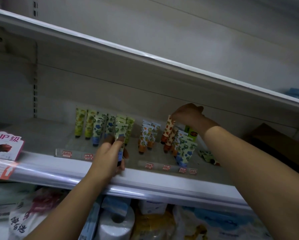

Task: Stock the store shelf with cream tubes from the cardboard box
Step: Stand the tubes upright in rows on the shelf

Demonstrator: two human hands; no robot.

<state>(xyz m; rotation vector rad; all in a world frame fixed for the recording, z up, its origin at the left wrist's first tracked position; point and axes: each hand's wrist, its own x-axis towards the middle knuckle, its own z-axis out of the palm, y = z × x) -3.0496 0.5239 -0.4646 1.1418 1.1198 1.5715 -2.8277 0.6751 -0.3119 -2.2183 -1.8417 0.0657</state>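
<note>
While the white metal store shelf (41,135) is seen from below and at a tilt in the single head view, two groups of patterned cream tubes are found standing cap-down on it: green and blue floral tubes (96,125) toward the left, orange and white fruit-print tubes (147,135) toward the middle. The left hand (109,156) is closed around a pale green and blue floral cream tube (120,144), held upright just before the left group, whose front tubes are partly covered by the fingers. The right hand (188,116) is pinched on the crimped top of an orange-spotted cream tube (168,129), standing among the rightmost tubes; a green box (191,132) behind is largely hidden by the wrist. One tube (209,157) lies flat to the right. Clear plastic price strips with red labels (169,168) run along the shelf front. A pink printed sign (4,146) is cut off at the left edge. A brown cardboard box (273,141) sits on the shelf to the right, in shadow. Below, a white paper roll (116,224) and plastic-wrapped goods (29,217) are blurred
</note>
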